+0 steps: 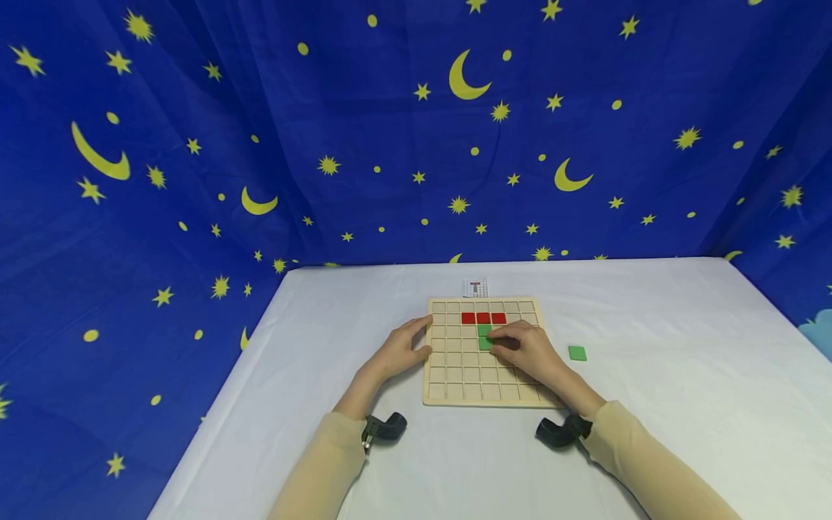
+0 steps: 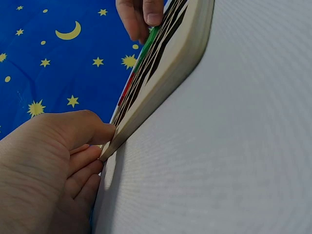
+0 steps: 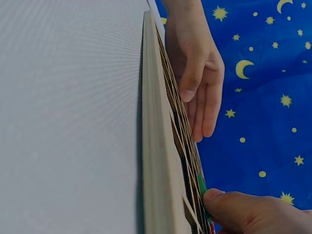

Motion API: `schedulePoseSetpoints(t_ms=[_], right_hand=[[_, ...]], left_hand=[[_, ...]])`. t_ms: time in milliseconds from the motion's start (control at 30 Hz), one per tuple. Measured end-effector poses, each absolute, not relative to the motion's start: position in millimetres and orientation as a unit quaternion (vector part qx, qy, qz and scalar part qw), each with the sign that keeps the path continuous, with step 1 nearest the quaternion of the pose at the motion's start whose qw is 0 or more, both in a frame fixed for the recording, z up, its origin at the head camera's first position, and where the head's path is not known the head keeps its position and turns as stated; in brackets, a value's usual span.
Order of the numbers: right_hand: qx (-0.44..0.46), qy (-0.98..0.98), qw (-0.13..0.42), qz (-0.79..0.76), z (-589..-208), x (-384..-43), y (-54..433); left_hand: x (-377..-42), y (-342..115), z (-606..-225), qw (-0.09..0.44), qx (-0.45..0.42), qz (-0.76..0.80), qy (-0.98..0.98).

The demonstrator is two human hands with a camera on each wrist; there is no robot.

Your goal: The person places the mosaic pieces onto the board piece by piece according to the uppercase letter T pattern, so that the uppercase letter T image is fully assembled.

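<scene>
A square wooden grid board (image 1: 455, 391) lies on the white table. In its cells are three red tiles (image 1: 483, 318) in a row, with an upper green tile (image 1: 484, 330) and a lower green tile (image 1: 484, 344) in a column beneath the middle one. My right hand (image 1: 529, 354) holds the lower green tile at its right side between thumb and fingers; the fingertips partly cover it. My left hand (image 1: 396, 350) touches the board's left edge, its thumb and fingers fairly straight. The right wrist view shows the right thumb (image 3: 229, 202) against green.
One loose green tile (image 1: 577, 353) lies on the table right of the board. Behind the board is a small printed grid card (image 1: 475, 287) with a T-shaped pattern. A blue curtain (image 1: 390, 130) with moons and stars surrounds the white table (image 1: 682, 361).
</scene>
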State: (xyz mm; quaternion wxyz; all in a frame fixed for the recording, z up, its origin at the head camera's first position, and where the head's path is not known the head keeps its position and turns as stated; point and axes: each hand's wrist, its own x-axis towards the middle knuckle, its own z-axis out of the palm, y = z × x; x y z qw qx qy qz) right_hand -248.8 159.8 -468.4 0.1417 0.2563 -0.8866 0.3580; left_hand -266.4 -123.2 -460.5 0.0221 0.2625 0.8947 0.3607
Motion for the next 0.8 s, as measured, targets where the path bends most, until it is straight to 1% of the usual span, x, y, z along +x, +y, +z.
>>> schedulePoseSetpoints(t_ms=[200,500,800], right_hand=[[0.271,-0.882,0.162,0.35,-469.8,-249.1,159.3],[0.281,-0.88,0.176,0.34,-472.0,-250.7,159.7],[0.265,-0.878,0.159,0.365,-470.4,-250.8,161.3]], left_hand=[[-265.7,-123.6,-460.5,0.025,0.259,0.36,0.896],[-265.4,-123.3,-459.7,0.025,0.258,0.358,0.897],[-266.4,-123.5,-460.6,0.022,0.264,0.359,0.895]])
